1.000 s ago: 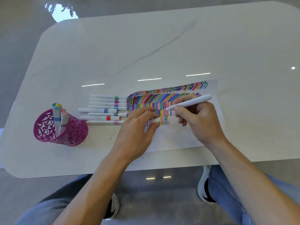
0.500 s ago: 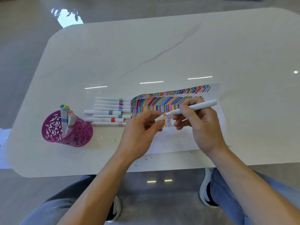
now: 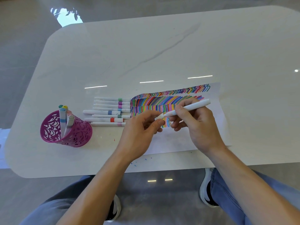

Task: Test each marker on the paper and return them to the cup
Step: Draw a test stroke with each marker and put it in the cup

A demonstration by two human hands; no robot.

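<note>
I observe the right hand (image 3: 199, 127) above the paper (image 3: 215, 120), its fingers (image 3: 179, 109) closed round a white marker (image 3: 190, 108). The marker is tilted, with the tip pointing left and down and the rear end up to the right. The left hand (image 3: 139, 132) is just beside it, pinching a small white cap (image 3: 159, 117) between thumb and fingertips. The marker tip is just beside the cap; I cannot tell whether they touch. Both hands are held over the lower end of the coloured test strokes that cover the left and upper part of the paper. The paper lies flat on the white worktop (image 3: 146, 54), near its front edge. Eight loose markers (image 3: 112, 111), capped, lie side by side on the worktop just left of the paper, each with a coloured band. The pink perforated cup (image 3: 68, 137) stands further left, well apart from the hands, and leans in this wide-angle view. Several stored markers (image 3: 64, 120) stand in it, with their ends above the rim. Small ink specks mark the worktop near the front edge.
</note>
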